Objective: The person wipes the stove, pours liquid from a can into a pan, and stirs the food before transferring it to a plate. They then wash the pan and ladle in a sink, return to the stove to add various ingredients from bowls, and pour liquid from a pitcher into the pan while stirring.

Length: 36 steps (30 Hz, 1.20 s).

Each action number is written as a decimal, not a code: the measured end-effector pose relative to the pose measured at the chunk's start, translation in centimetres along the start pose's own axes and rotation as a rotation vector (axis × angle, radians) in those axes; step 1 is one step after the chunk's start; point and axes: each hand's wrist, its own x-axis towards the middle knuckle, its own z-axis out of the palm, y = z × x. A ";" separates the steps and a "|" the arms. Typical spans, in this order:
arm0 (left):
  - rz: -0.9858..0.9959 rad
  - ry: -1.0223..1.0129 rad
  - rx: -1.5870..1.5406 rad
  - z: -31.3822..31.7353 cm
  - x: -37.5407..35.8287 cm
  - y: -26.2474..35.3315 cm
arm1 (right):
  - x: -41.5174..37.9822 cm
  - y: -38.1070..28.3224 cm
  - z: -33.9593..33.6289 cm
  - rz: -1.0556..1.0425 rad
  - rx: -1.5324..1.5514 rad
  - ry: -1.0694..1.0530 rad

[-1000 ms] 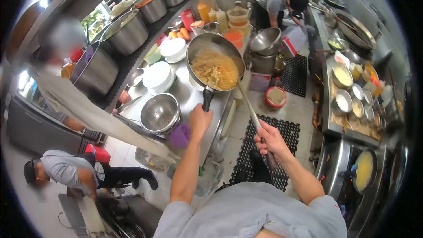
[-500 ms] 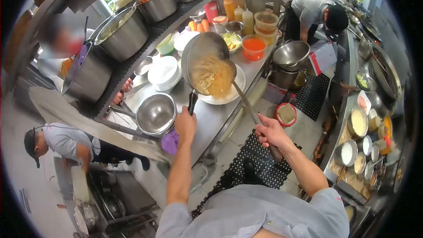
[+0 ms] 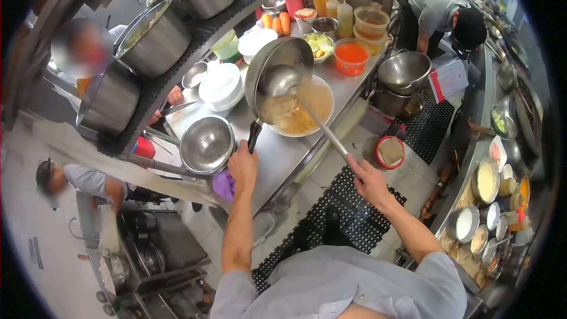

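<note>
My left hand grips the black handle of a wok, which is tilted over a white plate on the steel counter. In my right hand is the long handle of a ladle; its bowl sits inside the wok with its rounded back showing. Noodle-like food in brownish sauce lies at the wok's lower edge and on the plate, partly blurred by steam. Beside the wok handle stands a steel colander, with a purple cloth at its near side.
Stacked white bowls, a tub of orange liquid and squeeze bottles stand behind the plate. Large pots line the shelf above. Across the counter, another person's hand holds a knife. A co-worker bends over at the upper right.
Food has slid out of the wok onto the plate. The ladle has turned over, so its back now shows, and my right hand has shifted slightly right and down.
</note>
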 end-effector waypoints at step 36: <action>0.126 0.328 0.202 -3.2 3.9 -1.3 | 3.5 8.4 -0.6 -0.052 0.051 0.008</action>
